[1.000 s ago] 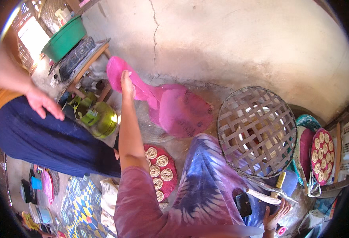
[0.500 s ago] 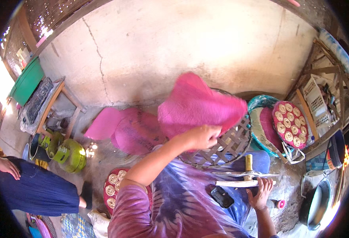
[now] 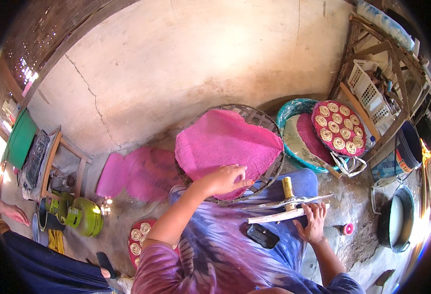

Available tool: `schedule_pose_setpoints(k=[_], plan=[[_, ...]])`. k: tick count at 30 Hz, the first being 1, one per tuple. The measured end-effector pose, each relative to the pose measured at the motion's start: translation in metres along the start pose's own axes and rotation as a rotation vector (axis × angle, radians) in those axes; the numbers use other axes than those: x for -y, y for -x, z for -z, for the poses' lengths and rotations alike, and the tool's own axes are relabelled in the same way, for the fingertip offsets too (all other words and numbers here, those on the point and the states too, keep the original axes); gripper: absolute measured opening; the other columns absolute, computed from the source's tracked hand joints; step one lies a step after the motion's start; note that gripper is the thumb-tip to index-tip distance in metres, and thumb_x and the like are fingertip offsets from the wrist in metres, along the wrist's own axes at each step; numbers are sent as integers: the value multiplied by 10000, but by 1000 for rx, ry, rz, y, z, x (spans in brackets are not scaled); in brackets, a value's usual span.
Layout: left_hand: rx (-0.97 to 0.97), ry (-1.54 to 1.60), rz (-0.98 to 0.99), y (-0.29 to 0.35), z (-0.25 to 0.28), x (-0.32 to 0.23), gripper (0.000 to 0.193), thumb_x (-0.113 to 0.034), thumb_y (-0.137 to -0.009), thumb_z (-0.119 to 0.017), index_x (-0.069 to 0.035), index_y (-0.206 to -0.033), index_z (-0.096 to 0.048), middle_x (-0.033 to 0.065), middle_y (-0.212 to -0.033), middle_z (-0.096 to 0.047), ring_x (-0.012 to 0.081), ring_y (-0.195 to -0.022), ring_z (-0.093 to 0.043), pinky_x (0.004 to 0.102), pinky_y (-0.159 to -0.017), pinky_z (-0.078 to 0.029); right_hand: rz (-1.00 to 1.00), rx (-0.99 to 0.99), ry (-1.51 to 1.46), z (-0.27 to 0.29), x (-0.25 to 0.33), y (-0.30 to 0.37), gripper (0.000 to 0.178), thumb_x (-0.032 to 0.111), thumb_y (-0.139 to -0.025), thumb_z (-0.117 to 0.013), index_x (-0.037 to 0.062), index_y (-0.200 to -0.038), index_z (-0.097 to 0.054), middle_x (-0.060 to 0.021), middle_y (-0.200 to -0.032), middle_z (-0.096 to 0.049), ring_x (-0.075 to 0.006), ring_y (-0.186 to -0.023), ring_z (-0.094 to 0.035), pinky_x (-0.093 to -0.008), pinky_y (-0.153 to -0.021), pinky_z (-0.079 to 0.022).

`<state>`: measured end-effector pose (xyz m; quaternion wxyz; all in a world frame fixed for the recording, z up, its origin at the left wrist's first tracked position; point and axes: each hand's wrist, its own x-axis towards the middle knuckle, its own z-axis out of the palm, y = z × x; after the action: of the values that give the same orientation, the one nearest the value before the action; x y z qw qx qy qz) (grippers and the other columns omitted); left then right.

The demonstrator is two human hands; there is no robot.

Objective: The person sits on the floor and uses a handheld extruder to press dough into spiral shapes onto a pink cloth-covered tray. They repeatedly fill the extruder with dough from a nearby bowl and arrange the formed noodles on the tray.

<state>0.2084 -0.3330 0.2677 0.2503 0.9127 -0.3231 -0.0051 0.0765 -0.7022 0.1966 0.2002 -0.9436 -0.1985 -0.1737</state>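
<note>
Pink cloth: spread over the top of a round woven basket (image 3: 255,115), the cloth (image 3: 220,142) covering most of the weave; the basket's far and right rim show beyond it.
Left hand: on the cloth's lower right part (image 3: 225,180), fingers extended and slightly bent, closed round nothing that I can see (whether they press down, I cannot tell).
Right hand: at the right end of a pale wooden bar (image 3: 274,216), the hand (image 3: 313,223) with fingers laid over it and thumb apart; I cannot tell how firmly it grips.
Beside the bar: a short yellowish handle (image 3: 287,187), upright.
Lap: purple-and-blue patterned clothing (image 3: 215,240), with a small black tray-like thing (image 3: 263,236) on it.
Floor, left: more pink cloths (image 3: 149,171); nearer, a round red tray of pale coils (image 3: 132,227), partly behind the left arm.
Right of the basket: a teal basin (image 3: 285,111) and another coil-laden tray (image 3: 345,117).
Far left: green gas cylinders (image 3: 89,218) near another person's hand (image 3: 17,214).
</note>
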Motion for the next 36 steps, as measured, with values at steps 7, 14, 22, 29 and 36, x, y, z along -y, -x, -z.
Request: schedule_pose_setpoints(k=[7, 14, 22, 29, 36], plan=[[-313, 88, 365, -90, 104, 59, 389, -370, -986, -562, -32, -1171, -617, 176, -1168, -666, 321, -1031, -662, 385, -919, -520, -9, -16, 19, -4, -1, 1, 700, 325, -688, -794, 118, -1300, -523, -137, -1179, -541, -348, -1160, -481, -557, -1092, -230], [-87, -410, 649, -156, 65, 95, 849, -506, -799, -730, 103, -1309, -430, 285, -1091, -664, 434, -1060, -636, 479, -912, -517, -35, -57, -24, -10, -4, 2, 652, 331, -705, -775, 105, -1269, -537, -158, -1153, -544, -363, -1130, -486, -565, -1086, -231], [-200, 274, 760, -173, 84, 122, 525, -162, -817, -671, 67, -1222, -430, 258, -977, -679, 346, -965, -686, 485, -851, -534, -29, -84, -90, -14, -12, -1, 627, 302, -719, -759, 94, -1261, -524, -160, -1135, -550, -358, -1118, -496, -575, -1093, -222], [-169, -406, 756, -141, 60, 75, 791, -283, -829, -687, 91, -1406, -297, 317, -1159, -619, 402, -1088, -626, 473, -946, -496, -58, -83, -159, -16, -15, -5, 603, 328, -724, -753, 105, -1245, -548, -139, -1128, -559, -349, -1120, -486, -559, -1076, -237], [-183, 270, 893, -137, 78, 87, 575, -28, -847, -621, 65, -1306, -287, 280, -1075, -577, 333, -721, -708, 412, -572, -598, -54, -85, -163, -18, -18, -2, 606, 331, -718, -754, 105, -1241, -546, -146, -1136, -560, -350, -1114, -490, -564, -1081, -227]])
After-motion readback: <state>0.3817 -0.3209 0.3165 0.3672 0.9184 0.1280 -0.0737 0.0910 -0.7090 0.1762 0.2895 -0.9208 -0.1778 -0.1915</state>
